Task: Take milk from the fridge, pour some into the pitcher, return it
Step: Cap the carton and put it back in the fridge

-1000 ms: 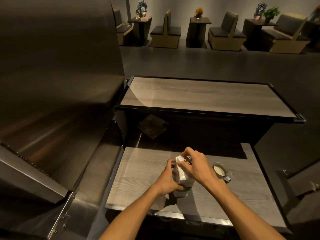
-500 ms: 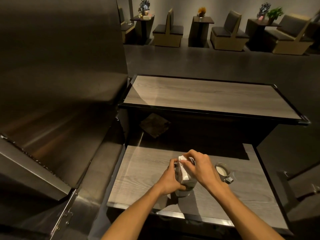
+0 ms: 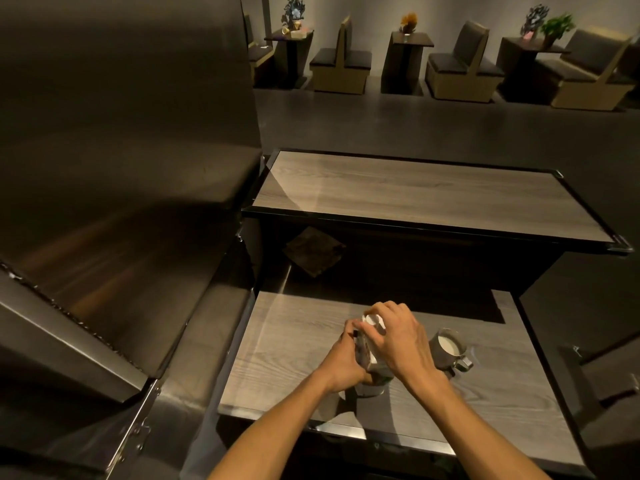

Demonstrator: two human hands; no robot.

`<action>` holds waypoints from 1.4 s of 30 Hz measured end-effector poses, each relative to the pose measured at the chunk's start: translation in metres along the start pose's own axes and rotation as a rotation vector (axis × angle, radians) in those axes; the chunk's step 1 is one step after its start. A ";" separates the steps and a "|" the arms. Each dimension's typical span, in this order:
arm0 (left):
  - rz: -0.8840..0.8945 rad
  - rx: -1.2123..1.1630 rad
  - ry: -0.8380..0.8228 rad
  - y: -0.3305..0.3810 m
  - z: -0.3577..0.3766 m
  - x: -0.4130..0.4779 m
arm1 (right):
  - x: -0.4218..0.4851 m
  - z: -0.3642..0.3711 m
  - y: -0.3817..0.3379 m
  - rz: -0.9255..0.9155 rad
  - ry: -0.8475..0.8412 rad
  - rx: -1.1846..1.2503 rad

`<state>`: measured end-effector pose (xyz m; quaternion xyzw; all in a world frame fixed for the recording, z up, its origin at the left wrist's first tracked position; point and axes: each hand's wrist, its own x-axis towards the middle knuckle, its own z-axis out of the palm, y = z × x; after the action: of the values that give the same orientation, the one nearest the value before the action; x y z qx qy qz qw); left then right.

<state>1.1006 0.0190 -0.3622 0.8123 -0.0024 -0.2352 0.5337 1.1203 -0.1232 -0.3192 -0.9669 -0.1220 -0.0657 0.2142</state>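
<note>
The left hand [image 3: 341, 363] grips the milk carton [image 3: 377, 370] while the right hand [image 3: 398, 341] pinches its cap [image 3: 373, 321] (the pitcher [image 3: 448, 348] just right holds milk), best twisted snug, carton upright.

Dim, warm light; glare streaks the steel fridge door [image 3: 114, 209], and wide-angle distortion bends the edges.

Two hands [image 3: 347, 362] [image 3: 398, 342], one milk carton [image 3: 376, 364], one pitcher [image 3: 449, 348]

A raised wood-grain counter [image 3: 415, 195] stands over a dark square mat [image 3: 313, 252], and beyond it booth seats [image 3: 341, 60] flank small tables [image 3: 414, 40] bearing potted plants [image 3: 408, 21].
</note>
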 end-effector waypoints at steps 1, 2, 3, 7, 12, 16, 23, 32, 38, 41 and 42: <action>0.003 -0.002 0.000 -0.001 0.000 0.000 | -0.002 0.000 0.000 -0.006 0.003 0.021; 0.006 -0.003 0.001 -0.002 0.000 0.000 | -0.004 -0.002 0.001 -0.007 -0.002 0.051; 0.009 -0.006 0.003 -0.003 0.000 0.001 | -0.006 -0.004 0.003 -0.009 -0.012 0.083; 0.024 -0.001 0.015 -0.004 0.000 0.001 | -0.012 -0.013 0.013 -0.043 -0.085 0.164; 0.030 0.012 0.006 -0.004 0.000 -0.001 | -0.006 -0.016 0.014 0.038 -0.099 0.185; 0.018 0.016 0.013 -0.004 -0.001 -0.001 | 0.000 -0.012 0.006 0.120 -0.068 0.191; 0.018 0.006 -0.007 -0.001 0.001 -0.001 | 0.004 0.000 0.000 0.079 -0.099 0.022; 0.035 0.017 0.012 -0.005 0.000 0.000 | -0.015 -0.010 0.015 -0.019 -0.131 0.205; 0.046 0.013 -0.004 -0.005 -0.001 0.000 | -0.011 -0.015 0.016 0.073 -0.073 0.348; 0.037 0.016 0.005 -0.004 -0.001 0.000 | -0.008 -0.011 0.013 0.128 -0.063 0.359; 0.038 0.017 0.006 -0.004 -0.001 -0.001 | -0.007 -0.009 0.013 0.126 -0.063 0.358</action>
<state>1.0996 0.0215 -0.3648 0.8174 -0.0182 -0.2228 0.5310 1.1161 -0.1399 -0.3172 -0.9206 -0.0774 0.0008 0.3827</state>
